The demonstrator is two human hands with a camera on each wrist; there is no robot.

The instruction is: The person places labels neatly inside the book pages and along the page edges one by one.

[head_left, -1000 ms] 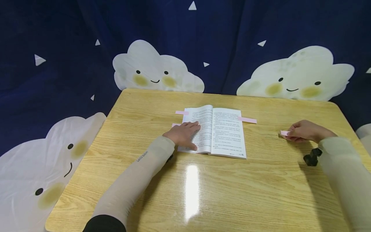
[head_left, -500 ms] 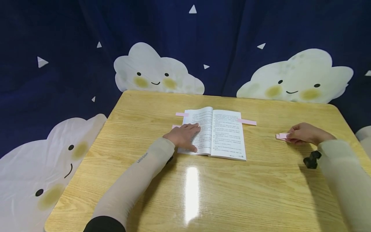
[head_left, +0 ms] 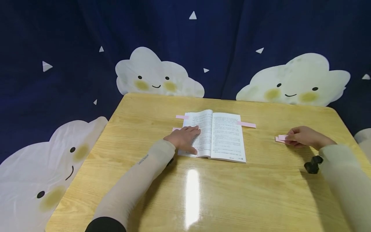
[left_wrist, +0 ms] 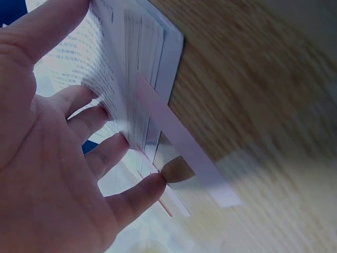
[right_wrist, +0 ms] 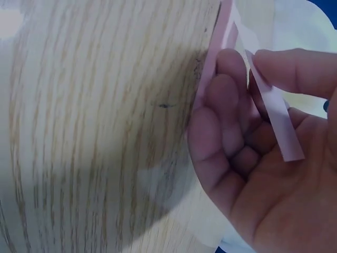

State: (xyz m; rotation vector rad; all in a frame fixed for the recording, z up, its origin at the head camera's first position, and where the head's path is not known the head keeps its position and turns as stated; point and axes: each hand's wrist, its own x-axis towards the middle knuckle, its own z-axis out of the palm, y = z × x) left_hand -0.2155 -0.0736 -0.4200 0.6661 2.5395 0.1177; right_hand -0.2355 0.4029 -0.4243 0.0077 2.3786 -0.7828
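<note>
An open book (head_left: pixel 227 138) lies on the wooden table with pink sticky tabs jutting from its sides. My left hand (head_left: pixel 182 140) rests on its left page, fingers spread. In the left wrist view a long pink tab (left_wrist: pixel 184 142) sticks out past the page edges near that hand. Off to the right of the book, my right hand (head_left: pixel 308 137) pinches a pink sticky strip (right_wrist: pixel 276 118) between thumb and finger. Its other fingers curl beside a thin pink pad of sticky notes (right_wrist: pixel 212 63), whose far end shows past the fingertips in the head view.
Another pink tab (head_left: pixel 247 124) projects from the book's right page, and one (head_left: pixel 182 117) from the upper left. A dark blue curtain (head_left: pixel 223 38) with smiling clouds hangs behind the table (head_left: pixel 246 199). Light glares off the tabletop in front of the book.
At my right hand, the pink pad and the strip now show as two separate layers past the fingertips. My left hand stays on the page. The whole head view has shifted slightly downward.
</note>
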